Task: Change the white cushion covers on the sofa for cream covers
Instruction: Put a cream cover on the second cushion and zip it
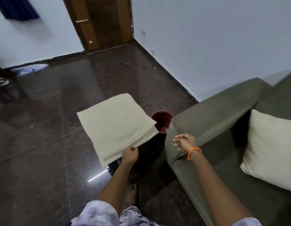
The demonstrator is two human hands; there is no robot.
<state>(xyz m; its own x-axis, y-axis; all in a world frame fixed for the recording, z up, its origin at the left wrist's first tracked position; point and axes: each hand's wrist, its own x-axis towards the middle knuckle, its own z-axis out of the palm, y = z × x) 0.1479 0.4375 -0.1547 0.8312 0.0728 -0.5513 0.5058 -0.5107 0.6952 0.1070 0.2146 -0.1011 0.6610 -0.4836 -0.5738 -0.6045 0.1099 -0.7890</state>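
My left hand [130, 154] pinches the near edge of a flat, folded cream cover [115, 126], which it holds level above the dark floor. My right hand [184, 142], with an orange thread band on the wrist, hovers with its fingers loosely apart in front of the olive-green sofa's armrest [211, 118] and holds nothing. A pale cushion [270, 149] leans upright in the sofa's seat corner at the right.
A dark red bucket [162, 121] stands on the floor between the held cover and the armrest. A wooden door [102, 22] is at the back. White-and-blue cloth [29, 69] lies by the far left wall. My bare foot [131, 194] is below.
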